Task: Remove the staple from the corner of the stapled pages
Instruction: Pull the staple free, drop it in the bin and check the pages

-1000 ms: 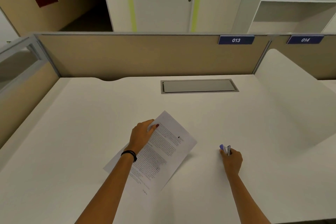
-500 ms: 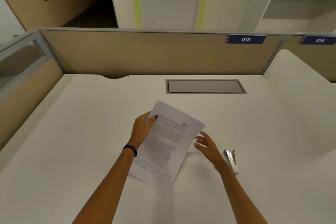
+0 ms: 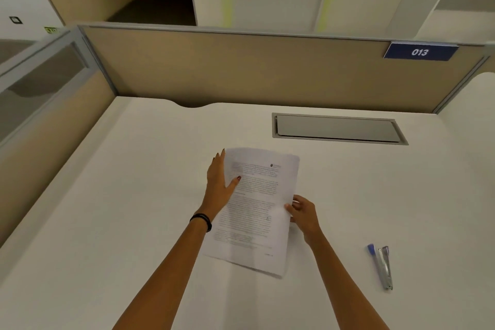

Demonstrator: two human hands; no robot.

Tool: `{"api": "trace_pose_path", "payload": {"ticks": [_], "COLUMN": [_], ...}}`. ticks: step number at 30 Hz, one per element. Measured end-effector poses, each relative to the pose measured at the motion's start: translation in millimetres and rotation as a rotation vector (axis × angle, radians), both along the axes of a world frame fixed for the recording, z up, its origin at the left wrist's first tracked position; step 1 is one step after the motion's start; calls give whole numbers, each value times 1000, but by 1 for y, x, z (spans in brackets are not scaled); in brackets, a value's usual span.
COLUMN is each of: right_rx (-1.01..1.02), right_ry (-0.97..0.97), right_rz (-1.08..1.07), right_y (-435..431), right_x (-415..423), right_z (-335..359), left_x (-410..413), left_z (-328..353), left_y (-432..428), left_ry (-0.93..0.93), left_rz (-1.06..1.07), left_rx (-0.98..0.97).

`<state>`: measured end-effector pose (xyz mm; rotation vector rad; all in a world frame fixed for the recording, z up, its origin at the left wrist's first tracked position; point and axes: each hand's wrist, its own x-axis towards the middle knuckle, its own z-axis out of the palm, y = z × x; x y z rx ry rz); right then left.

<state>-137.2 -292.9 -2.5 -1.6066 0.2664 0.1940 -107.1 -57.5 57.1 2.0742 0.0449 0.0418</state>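
- Paper first: we hold the white stapled pages of printed text [image 3: 257, 209] just above the white desk top [image 3: 134, 195], tilted up toward us, near the middle of the desk and in front of the grey recessed cable hatch [image 3: 334, 128].
- Our left hand [image 3: 218, 187] lies along the left edge of the sheets, fingers straight and close together behind the paper, thumb laid across the front, so it is clamping that edge between thumb and fingers.
- Our right hand [image 3: 304, 213] pinches the right edge lower down, thumb on the front and curled fingers behind.
- The slim silver staple remover with a blue tip [image 3: 381, 266] lies flat on the desk, well apart from the pages and to the right of our right forearm; nobody is touching it.
- We cannot make out the staple itself; the top corners are too blurred, so we cannot tell which corner carries it.
- Risk: we judge that reaching for the tool means letting go with one hand, and the sheets could sag, fan or slide out of the remaining grip.
- Risk: working on pages held in the air, not flat, could let the tool tear the corner.
- Risk: pulling a staple whose legs are not bent open first may rip the holes wider.
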Motion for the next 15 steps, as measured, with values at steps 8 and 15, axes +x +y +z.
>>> {"api": "trace_pose_path", "payload": {"ticks": [8, 15], "right_rx": [-78, -540], "right_ry": [50, -219], "right_rz": [-37, 200], "right_y": [30, 39], "right_x": [68, 100], "right_z": [-10, -20], "left_x": [-2, 27], "left_z": [-64, -101], "left_y": [15, 28], "left_ry": [212, 122], "left_rz": [-282, -318], "left_rx": [194, 564]}}
